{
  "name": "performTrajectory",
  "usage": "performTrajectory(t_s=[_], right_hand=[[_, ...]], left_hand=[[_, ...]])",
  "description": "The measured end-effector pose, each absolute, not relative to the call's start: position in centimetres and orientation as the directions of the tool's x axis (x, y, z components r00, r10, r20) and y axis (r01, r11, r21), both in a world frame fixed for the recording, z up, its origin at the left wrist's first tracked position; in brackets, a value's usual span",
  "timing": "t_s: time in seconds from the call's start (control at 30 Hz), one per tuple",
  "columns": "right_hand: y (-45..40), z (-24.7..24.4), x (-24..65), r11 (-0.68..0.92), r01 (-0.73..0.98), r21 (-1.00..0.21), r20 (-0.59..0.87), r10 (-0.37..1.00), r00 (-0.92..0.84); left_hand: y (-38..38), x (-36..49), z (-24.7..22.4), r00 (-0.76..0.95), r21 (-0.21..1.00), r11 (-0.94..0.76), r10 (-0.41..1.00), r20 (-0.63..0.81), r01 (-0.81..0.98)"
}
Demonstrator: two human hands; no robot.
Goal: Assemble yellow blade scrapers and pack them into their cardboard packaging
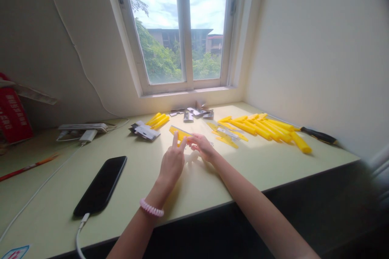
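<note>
Both hands meet over the middle of the table at a flat yellow scraper head (180, 132) with a thin grey strip along its far edge. My left hand (174, 161) grips it from the near side, index finger extended along it. At its right end, the fingers of my right hand (201, 145) are closed in a pinch; fingertips and any small part between them are partly hidden. Just right of my hands lie more yellow scraper heads (227, 139), some with grey strips. Tiny shiny pieces rest on the table near my fingers, too small to name.
Yellow handles lie in a row (267, 127) at right and a small stack (158, 120) at left, beside dark-and-white cards (145, 131). A black-handled screwdriver (319, 134) lies far right. A phone (101, 186) on a cable, a power strip (83, 127) and a red pencil (28, 166) occupy the left.
</note>
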State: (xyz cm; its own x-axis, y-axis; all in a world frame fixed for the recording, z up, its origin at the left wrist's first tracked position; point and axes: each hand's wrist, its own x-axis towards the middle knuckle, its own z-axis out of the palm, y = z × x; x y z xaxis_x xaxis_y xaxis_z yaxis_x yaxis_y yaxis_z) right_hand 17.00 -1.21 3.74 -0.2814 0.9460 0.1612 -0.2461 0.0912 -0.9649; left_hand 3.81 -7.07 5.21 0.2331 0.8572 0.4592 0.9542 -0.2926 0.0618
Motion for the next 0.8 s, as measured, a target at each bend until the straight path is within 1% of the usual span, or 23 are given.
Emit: performTrajectory(t_s=[0.1, 0.4, 0.47, 0.53, 0.6, 0.63, 0.67, 0.7, 0.73, 0.8], right_hand=[[-1.1, 3.5, 16.9, 0.088, -0.234, -0.968, 0.15, 0.954, -0.261], [-1.3, 3.9, 16.7, 0.128, -0.256, -0.958, 0.198, 0.943, -0.269], [-1.5, 4.2, 16.6, 0.121, -0.283, -0.952, 0.201, 0.94, -0.275], [-1.5, 4.2, 16.5, 0.083, -0.338, -0.938, 0.187, 0.939, -0.288], [-1.4, 4.0, 16.4, 0.059, -0.36, -0.931, 0.172, 0.941, -0.292], [-1.2, 3.8, 16.4, 0.078, -0.324, -0.943, 0.173, 0.946, -0.276], [-0.9, 3.5, 16.3, 0.133, -0.243, -0.961, 0.192, 0.952, -0.239], [-0.6, 3.2, 16.3, 0.212, -0.117, -0.97, 0.231, 0.954, -0.192], [-0.3, 2.8, 16.3, 0.295, 0.041, -0.954, 0.287, 0.948, -0.137], [0.2, 2.0, 16.1, 0.397, 0.336, -0.854, 0.392, 0.916, -0.086]], left_hand=[[-7.2, 3.8, 5.2, 0.222, 0.075, -0.288, 0.856, 0.467, 0.955], [-7.4, 3.8, 5.4, 0.209, 0.026, -0.247, 0.867, 0.452, 0.969], [-7.4, 3.8, 5.3, 0.189, 0.028, -0.226, 0.868, 0.459, 0.974], [-7.4, 3.7, 5.3, 0.158, 0.058, -0.208, 0.871, 0.466, 0.976], [-7.2, 3.4, 5.4, 0.109, 0.128, -0.192, 0.872, 0.478, 0.973], [-7.1, 3.3, 5.5, 0.074, 0.183, -0.186, 0.869, 0.489, 0.965], [-6.8, 3.1, 5.6, 0.03, 0.252, -0.182, 0.861, 0.508, 0.951], [-6.6, 2.9, 5.7, -0.02, 0.334, -0.188, 0.847, 0.531, 0.924], [-6.2, 2.8, 5.9, -0.071, 0.426, -0.209, 0.83, 0.554, 0.88], [-5.4, 2.5, 6.3, -0.177, 0.64, -0.273, 0.818, 0.547, 0.718]])
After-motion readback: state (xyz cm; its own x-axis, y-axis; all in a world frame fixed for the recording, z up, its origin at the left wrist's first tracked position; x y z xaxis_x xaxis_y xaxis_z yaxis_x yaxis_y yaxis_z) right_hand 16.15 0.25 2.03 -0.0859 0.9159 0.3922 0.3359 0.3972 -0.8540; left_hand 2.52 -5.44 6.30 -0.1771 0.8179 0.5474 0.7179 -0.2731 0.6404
